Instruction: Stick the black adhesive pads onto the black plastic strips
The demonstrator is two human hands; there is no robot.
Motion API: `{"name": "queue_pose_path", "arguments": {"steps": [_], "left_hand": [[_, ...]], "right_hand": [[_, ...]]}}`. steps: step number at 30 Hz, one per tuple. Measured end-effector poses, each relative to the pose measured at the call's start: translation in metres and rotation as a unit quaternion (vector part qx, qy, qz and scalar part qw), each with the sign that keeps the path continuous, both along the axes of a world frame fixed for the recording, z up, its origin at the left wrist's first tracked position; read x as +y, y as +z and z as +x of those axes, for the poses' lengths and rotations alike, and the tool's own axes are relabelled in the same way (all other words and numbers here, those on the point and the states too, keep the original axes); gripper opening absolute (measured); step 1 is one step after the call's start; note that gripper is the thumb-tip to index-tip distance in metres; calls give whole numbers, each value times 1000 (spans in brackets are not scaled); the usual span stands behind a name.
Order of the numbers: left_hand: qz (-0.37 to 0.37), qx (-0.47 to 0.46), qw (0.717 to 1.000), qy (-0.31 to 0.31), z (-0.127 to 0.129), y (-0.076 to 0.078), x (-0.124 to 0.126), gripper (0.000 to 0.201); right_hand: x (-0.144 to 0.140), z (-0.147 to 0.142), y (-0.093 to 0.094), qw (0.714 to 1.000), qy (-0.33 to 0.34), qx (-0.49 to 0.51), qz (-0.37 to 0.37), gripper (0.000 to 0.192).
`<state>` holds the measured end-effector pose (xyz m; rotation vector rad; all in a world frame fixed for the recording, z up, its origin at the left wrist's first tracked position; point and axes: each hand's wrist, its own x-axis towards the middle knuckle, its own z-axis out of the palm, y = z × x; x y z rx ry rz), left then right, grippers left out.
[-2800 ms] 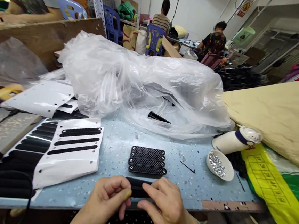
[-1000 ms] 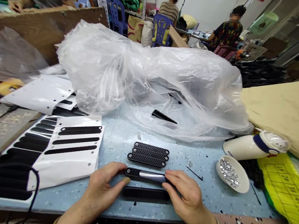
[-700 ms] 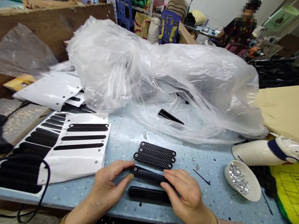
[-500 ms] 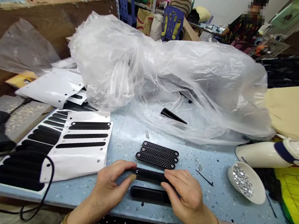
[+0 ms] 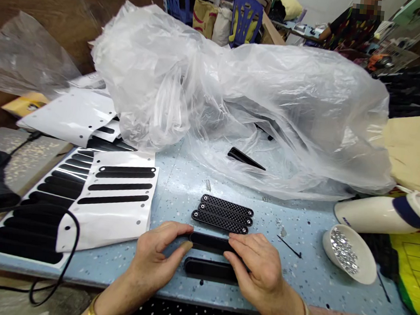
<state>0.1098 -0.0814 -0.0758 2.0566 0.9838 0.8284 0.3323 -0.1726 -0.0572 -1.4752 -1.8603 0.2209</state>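
My left hand [image 5: 160, 256] pinches the left end of a slim black bar with rounded ends [image 5: 209, 241] between thumb and forefinger. On its right end, my right hand [image 5: 257, 267] closes its thumb and fingertips. A second black bar [image 5: 209, 269] lies just in front of it, its right end hidden by my right hand. Behind my hands are several textured black bars [image 5: 223, 213] side by side, with silver eyelets at their ends. Left of my hands, white backing sheets [image 5: 108, 227] carry black stick-on strips [image 5: 119, 187].
A white bowl [image 5: 367, 274] of small silver metal parts [image 5: 343, 250] stands at right, beside a white bottle [image 5: 370, 214]. Clear plastic sheeting [image 5: 293, 86] heaps across the back, near another black piece [image 5: 246, 158]. A black cable [image 5: 64, 262] hangs at left. One person [image 5: 353, 28] sits beyond.
The eyelet seen at the held bar's left end is no longer visible; plain black shows there. My right hand has shifted slightly left. The whole view has tilted a little downward.
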Motion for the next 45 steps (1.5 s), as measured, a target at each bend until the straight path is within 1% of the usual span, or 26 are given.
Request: {"name": "queue_pose_path", "arguments": {"steps": [13,19,27,30,33,35,38,45], "left_hand": [[-3,0,1000,-5,0,3,0,17],[29,-35,997,-60,3,5,5,18],[58,-41,995,-69,2,5,6,21],[51,-18,997,-54,2,4,5,20],[42,9,999,-26,1,4,5,20],[38,14,999,-33,1,4,6,17],[26,16,998,-60,2,5,7,15],[11,10,998,-55,2,7,6,15]], "right_hand": [[3,-2,4,1000,2,-16,-13,19],[4,-3,5,1000,-16,-8,-10,16],[4,-3,1,999,-35,13,-29,13],[4,-3,0,998,-41,20,-39,12],[5,-2,2,999,-38,23,-26,13],[5,-2,3,999,-33,25,-10,16],[4,-2,4,999,-29,24,-4,19],[2,-1,5,999,-23,24,-6,20]]}}
